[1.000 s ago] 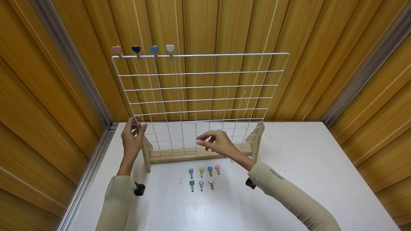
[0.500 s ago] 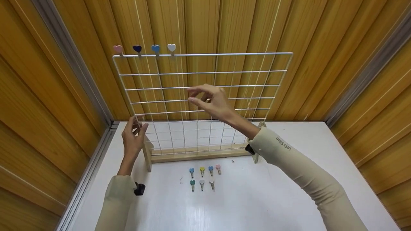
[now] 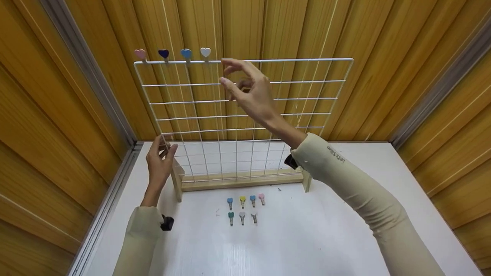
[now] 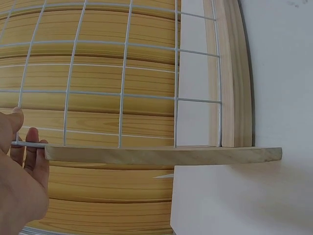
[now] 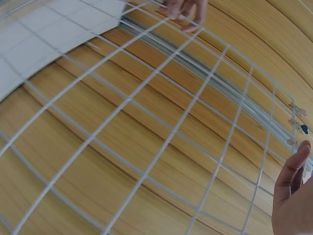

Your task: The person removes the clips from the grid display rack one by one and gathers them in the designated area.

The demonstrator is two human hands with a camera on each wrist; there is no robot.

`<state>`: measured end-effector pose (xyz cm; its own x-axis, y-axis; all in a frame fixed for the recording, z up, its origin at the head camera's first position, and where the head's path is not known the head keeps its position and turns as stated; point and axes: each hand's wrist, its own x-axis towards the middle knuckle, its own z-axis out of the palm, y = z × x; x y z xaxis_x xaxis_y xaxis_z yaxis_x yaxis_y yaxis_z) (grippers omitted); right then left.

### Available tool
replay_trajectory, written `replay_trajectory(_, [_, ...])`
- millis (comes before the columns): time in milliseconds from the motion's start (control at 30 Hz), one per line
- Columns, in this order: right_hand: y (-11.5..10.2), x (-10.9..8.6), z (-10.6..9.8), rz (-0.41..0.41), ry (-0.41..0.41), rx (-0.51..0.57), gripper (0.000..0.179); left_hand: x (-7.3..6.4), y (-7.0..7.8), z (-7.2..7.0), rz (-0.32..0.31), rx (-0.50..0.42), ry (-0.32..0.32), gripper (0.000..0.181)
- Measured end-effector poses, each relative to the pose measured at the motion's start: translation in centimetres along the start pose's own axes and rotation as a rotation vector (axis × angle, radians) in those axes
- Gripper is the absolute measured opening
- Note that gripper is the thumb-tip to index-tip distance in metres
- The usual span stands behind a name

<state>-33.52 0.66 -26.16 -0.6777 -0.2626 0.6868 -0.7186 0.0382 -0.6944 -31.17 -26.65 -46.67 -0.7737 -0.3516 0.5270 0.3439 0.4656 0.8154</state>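
Note:
A white wire grid panel (image 3: 299, 60) stands upright in a wooden base (image 3: 241, 185). My left hand (image 3: 158, 163) grips its left side wire, thumb in front and fingers behind in the left wrist view. Along the top bar, at the left, sit heart-topped clips: pink (image 3: 140, 53), dark blue (image 3: 163, 53), light blue (image 3: 186, 53) and white (image 3: 205, 52). My right hand (image 3: 255, 90) is raised to the top bar just right of the white clip, index fingertip at the bar and thumb below it, fingers curved. I cannot tell whether something small is between them.
On the white table (image 3: 215, 249), in front of the base, lie two rows of clips, among them a yellow clip (image 3: 242, 199), a green clip (image 3: 231, 216) and a pink clip (image 3: 261, 197). Wood-patterned walls (image 3: 383, 76) enclose the back and sides.
My right hand has risen from low in front of the grid to its top bar. The left hand stays on the side wire, and the clips keep their places.

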Motion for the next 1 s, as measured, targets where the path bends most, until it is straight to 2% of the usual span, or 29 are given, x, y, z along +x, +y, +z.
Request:
replay_trajectory(133, [-0.6,1.5,1.2,0.022,0.052,0.058,0.049,-0.1,-0.1,-0.2,-0.011,-0.018,-0.011,0.033])
replay_trajectory(267, [-0.7,2.6,2.5,0.082,0.028,0.113,0.056,0.1,-0.3,0.0,-0.005,-0.048,-0.010,0.031])
replay_trajectory(367, [-0.6,3.0,3.3,0.107,0.011,0.152,0.054,0.1,-0.2,0.2,-0.008,-0.058,-0.014,0.030])
replay_trajectory(533, [-0.4,3.2,3.9,0.067,0.026,0.153,0.042,-0.1,-0.1,0.4,-0.010,-0.059,-0.019,0.030])
replay_trajectory(767, [-0.3,3.8,4.0,0.033,0.119,0.208,0.025,0.0,-0.1,0.0,0.005,-0.027,-0.021,0.033])
replay_trajectory(1000, [-0.3,3.7,5.2,0.051,0.123,0.226,0.029,-0.7,-0.4,-1.4,-0.045,0.007,-0.007,0.031])
